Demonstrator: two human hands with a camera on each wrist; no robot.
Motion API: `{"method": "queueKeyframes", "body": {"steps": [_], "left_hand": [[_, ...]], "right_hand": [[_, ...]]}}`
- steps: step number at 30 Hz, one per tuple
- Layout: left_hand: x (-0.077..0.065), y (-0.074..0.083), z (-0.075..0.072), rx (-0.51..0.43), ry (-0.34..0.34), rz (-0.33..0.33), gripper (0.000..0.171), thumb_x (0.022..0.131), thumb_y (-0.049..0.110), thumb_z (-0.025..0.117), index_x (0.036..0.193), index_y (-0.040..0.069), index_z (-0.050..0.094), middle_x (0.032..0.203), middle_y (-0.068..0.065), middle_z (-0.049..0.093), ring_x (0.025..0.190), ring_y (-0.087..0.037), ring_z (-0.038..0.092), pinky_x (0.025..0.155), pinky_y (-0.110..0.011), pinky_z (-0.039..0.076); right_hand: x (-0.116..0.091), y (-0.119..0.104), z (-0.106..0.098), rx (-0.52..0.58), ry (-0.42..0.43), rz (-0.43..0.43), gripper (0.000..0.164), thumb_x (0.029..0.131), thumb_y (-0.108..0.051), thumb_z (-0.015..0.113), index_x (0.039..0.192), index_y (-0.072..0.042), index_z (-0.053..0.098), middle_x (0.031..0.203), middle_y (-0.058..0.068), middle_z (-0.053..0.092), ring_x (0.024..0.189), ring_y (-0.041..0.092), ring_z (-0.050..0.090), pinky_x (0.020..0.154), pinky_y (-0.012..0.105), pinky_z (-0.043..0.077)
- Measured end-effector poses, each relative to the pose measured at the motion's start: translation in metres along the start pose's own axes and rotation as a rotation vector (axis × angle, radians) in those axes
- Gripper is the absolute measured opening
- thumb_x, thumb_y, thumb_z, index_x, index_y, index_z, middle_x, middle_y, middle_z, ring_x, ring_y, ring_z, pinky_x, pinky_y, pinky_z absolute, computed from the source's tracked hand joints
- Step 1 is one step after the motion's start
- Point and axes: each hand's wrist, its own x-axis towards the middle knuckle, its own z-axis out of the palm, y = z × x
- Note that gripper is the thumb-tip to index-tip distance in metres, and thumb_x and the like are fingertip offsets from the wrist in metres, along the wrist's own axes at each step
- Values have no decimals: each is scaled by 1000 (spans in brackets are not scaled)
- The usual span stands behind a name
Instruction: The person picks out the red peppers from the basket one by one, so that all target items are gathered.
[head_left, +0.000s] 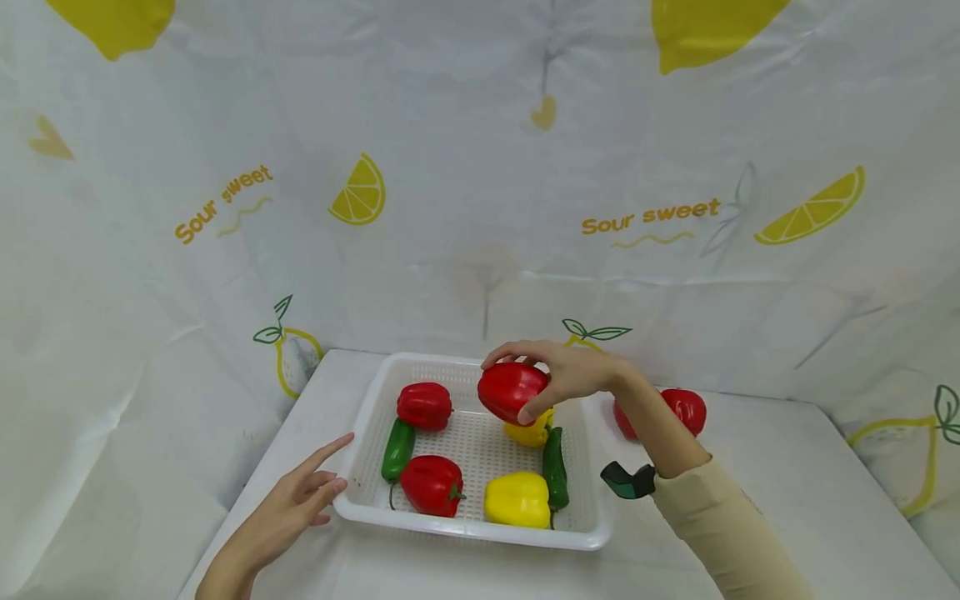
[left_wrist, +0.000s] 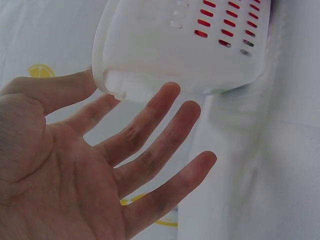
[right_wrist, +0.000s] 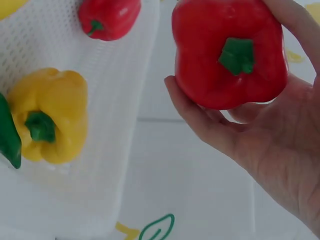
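Observation:
My right hand (head_left: 566, 372) grips a red bell pepper (head_left: 512, 392) between thumb and fingers, raised over the back right of a white plastic basket (head_left: 468, 528). In the right wrist view its green stem end faces the camera. Beneath it, partly covered, is a yellow bell pepper (head_left: 531, 429). My left hand (head_left: 294, 506) is at the basket's left front corner, fingers loosely spread, with fingertips right at the rim in the left wrist view. Inside the basket lie a back red bell pepper (head_left: 424, 406), a front red bell pepper (head_left: 432, 485) and a front yellow bell pepper (head_left: 517, 500).
A long green pepper (head_left: 398, 450) lies along the basket's left side, another green pepper (head_left: 555, 468) along its right. Red bell peppers (head_left: 686, 409) sit on the white table (head_left: 765, 467) behind my right forearm. A lemon-printed cloth (head_left: 465, 167) hangs behind the table.

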Motion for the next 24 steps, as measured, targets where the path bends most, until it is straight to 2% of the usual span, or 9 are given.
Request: {"method": "queueKeyframes", "body": {"steps": [6, 12, 24], "left_hand": [[-2, -3, -1, -7, -19, 19, 64, 110, 27, 64, 169, 24, 39, 138, -25, 68, 126, -34, 66, 87, -52, 67], [-1, -2, -1, -6, -18, 11, 64, 110, 29, 64, 169, 26, 39, 140, -25, 68, 127, -33, 66, 88, -51, 67], [0, 0, -1, -2, -9, 8, 63, 110, 30, 64, 168, 27, 41, 138, -24, 68, 127, -33, 65, 89, -50, 67]], "right_hand": [[-21, 4, -9, 1, 45, -53, 85, 78, -19, 96, 151, -28, 54, 153, 8, 56, 140, 35, 51, 97, 43, 66], [-42, 11, -11, 25, 114, -79, 88, 77, -19, 96, 152, -25, 50, 153, 10, 56, 139, 38, 51, 95, 41, 66], [-85, 25, -9, 50, 284, -21, 76, 89, -32, 84, 157, -37, 49, 152, 11, 58, 132, 41, 54, 90, 43, 65]]}}
